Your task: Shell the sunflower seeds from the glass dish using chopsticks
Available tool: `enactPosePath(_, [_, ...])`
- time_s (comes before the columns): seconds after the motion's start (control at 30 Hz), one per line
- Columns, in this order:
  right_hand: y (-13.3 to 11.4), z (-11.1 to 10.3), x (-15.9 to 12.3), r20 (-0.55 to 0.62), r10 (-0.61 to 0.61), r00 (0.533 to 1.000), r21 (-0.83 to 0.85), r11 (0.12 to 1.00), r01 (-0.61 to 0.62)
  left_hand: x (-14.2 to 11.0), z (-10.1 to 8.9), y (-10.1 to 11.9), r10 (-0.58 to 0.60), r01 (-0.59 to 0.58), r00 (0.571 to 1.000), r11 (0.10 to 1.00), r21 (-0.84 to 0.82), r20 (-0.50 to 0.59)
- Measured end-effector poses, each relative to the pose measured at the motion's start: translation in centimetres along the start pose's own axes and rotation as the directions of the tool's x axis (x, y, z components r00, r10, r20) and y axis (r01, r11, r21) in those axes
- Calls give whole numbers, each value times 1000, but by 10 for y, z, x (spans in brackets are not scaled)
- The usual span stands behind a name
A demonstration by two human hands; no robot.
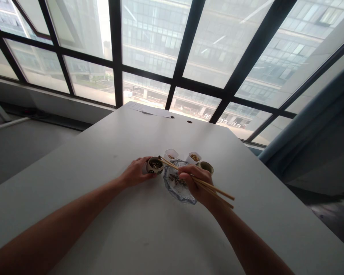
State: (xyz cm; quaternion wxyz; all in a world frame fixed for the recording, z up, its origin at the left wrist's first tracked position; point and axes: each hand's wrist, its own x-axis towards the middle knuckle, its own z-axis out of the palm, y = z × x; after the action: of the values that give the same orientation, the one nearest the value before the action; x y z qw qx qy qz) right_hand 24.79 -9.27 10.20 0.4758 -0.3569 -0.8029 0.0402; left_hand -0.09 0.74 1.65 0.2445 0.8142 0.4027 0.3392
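Observation:
My left hand (pixel 138 171) is wrapped round the side of a small patterned cup (pixel 151 170), which holds dark, seed-like pieces. In my right hand (pixel 197 181) is a pair of wooden chopsticks (pixel 213 188), their tips close together near the cup's right rim. A small dark piece seems to be at the tips, too small to name. Below the chopsticks sits a clear faceted glass bowl (pixel 173 190) with more seed-like pieces inside, partly hidden by my right hand. Behind that hand stands a second cup (pixel 207 167), its lower part covered.
Two small white square dishes stand behind the glass bowl: the left dish (pixel 168 152) with a few pieces, the right dish (pixel 198 154) with brownish pieces. Papers (pixel 153 111) lie at the far end of the white table (pixel 126 137). Windows and a blue curtain (pixel 306 118) lie beyond.

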Motion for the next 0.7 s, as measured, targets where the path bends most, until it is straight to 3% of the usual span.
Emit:
enactPosePath(0.1, [3,-4,-2,-72,244,967,125,964,-234,0,0,-1,-5,5,1000,1000,3,4])
enactPosePath(0.2, [11,-16,-8,-160,402,901,177,910,-375,0,1,-3,-2,2,1000,1000,2,0])
enactPosePath(0.3, [18,-23,-16,-66,442,894,134,892,-431,-1,1,-4,1,-1,1000,1000,6,-12])
enactPosePath(0.4, [23,-22,-22,56,402,914,58,913,-405,0,0,-4,-2,2,1000,1000,13,-12])
enactPosePath(0.5, [27,-17,-26,78,400,913,44,914,-404,0,0,-3,-7,7,1000,1000,12,-1])
enactPosePath(0.7, [40,-11,-33,23,572,820,210,799,-563,-1,0,-3,-9,9,1000,1000,18,-15])
